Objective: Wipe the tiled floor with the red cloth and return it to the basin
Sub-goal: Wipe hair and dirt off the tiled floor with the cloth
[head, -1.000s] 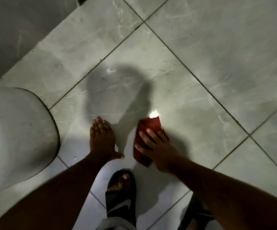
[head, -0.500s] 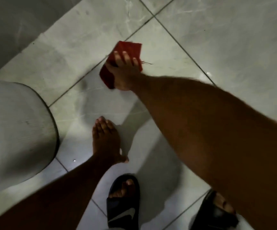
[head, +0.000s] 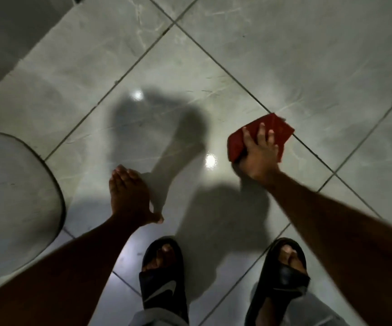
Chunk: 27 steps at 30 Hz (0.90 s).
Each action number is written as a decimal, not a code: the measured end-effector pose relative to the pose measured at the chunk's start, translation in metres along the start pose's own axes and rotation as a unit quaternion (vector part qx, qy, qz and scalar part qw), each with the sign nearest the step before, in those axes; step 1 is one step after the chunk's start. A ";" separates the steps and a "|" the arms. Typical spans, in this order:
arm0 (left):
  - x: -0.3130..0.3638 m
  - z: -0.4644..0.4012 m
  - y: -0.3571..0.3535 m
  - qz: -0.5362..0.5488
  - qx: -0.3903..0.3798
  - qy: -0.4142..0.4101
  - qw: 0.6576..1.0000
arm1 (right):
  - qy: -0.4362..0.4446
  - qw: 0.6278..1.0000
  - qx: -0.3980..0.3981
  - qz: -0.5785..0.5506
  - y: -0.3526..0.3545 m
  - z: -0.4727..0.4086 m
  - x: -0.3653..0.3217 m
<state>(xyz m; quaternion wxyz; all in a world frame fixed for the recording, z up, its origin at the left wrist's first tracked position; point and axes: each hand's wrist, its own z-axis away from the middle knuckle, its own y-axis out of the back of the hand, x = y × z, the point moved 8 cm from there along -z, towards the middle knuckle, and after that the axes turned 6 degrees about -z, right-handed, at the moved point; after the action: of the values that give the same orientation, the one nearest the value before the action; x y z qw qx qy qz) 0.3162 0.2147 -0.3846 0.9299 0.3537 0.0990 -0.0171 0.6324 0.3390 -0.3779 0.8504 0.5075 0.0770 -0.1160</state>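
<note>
A folded red cloth (head: pixel 277 130) lies flat on the grey tiled floor (head: pixel 190 74), right of centre. My right hand (head: pixel 258 154) presses down on it with fingers spread over its top. My left hand (head: pixel 129 196) rests flat on the floor at lower centre, fingers together, holding nothing. At the left edge stands a large white rounded container (head: pixel 14 198); I cannot tell if it is the basin.
My two feet in dark slides (head: pixel 164 278) (head: pixel 282 276) stand at the bottom of the view. A darker wall or step (head: pixel 7 31) runs along the upper left. Grout lines cross the glossy floor diagonally, with light spots reflected on it.
My right hand swept the red cloth from the centre to the far upper left, then back across to the right. My left hand stayed planted on the floor.
</note>
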 end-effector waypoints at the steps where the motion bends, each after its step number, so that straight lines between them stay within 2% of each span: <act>1: -0.001 0.000 -0.001 0.000 0.001 -0.001 1.000 | -0.007 1.000 0.013 -0.011 -0.015 0.014 -0.018; 2: -0.001 0.000 -0.001 -0.002 0.002 -0.001 1.000 | 0.029 0.999 0.012 -0.006 -0.034 0.035 -0.036; 4: -0.001 -0.002 -0.001 -0.003 0.003 -0.001 1.000 | 0.199 0.978 -0.042 0.039 -0.078 0.103 -0.065; 6: -0.002 0.000 0.000 -0.003 0.000 0.002 1.000 | 0.370 0.910 -0.140 0.125 -0.105 0.167 -0.050; 7: -0.002 0.000 0.000 -0.006 -0.001 0.003 1.000 | 0.424 0.878 -0.161 0.154 -0.100 0.176 -0.027; 8: -0.001 -0.001 0.000 -0.009 0.000 0.004 1.000 | 0.449 0.862 -0.152 0.177 -0.086 0.169 -0.003; 9: -0.001 -0.001 0.000 -0.009 -0.001 0.005 1.000 | 0.441 0.868 -0.126 0.189 -0.067 0.151 0.021; 10: 0.000 -0.002 0.001 -0.007 -0.002 0.005 1.000 | 0.401 0.894 -0.084 0.181 -0.043 0.125 0.046; 11: 0.000 -0.002 0.001 -0.005 -0.003 0.007 1.000 | 0.318 0.936 -0.046 0.147 -0.019 0.096 0.076; 12: 0.000 -0.001 0.002 -0.005 -0.006 0.010 1.000 | 0.206 0.973 -0.025 0.097 0.000 0.075 0.107; 13: 0.000 0.001 0.003 -0.007 -0.011 0.013 1.000 | 0.082 0.996 -0.022 0.037 0.013 0.065 0.133; 14: 0.001 0.001 0.004 -0.012 -0.016 0.014 1.000 | -0.033 0.999 -0.016 -0.020 0.017 0.065 0.150; 16: 0.003 0.002 0.007 -0.021 -0.023 0.014 0.999 | -0.210 0.972 0.028 -0.100 0.007 0.083 0.155; 18: 0.003 0.003 0.009 -0.024 -0.025 0.017 0.999 | -0.308 0.936 0.074 -0.153 -0.020 0.109 0.119; 19: 0.003 0.003 0.009 -0.026 -0.023 0.016 0.999 | -0.320 0.930 0.091 -0.156 -0.038 0.123 0.089; 21: 0.003 0.003 0.008 -0.031 -0.022 0.013 0.999 | -0.243 0.957 0.088 -0.133 -0.071 0.147 0.010; 23: 0.002 0.004 0.007 -0.031 -0.025 0.014 0.999 | -0.104 0.990 0.033 -0.089 -0.095 0.156 -0.059; 25: 0.002 0.004 0.008 -0.035 -0.024 0.014 0.999 | 0.038 0.998 -0.008 -0.041 -0.098 0.135 -0.083; 27: 0.002 0.005 0.008 -0.033 -0.028 0.015 0.999 | 0.162 0.986 -0.028 0.006 -0.083 0.098 -0.079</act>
<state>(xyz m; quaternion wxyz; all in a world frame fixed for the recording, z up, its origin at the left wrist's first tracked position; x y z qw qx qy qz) 0.3195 0.2176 -0.3760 0.9370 0.3238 0.1250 -0.0396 0.5346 0.2237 -0.3821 0.8409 0.4964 0.2141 -0.0247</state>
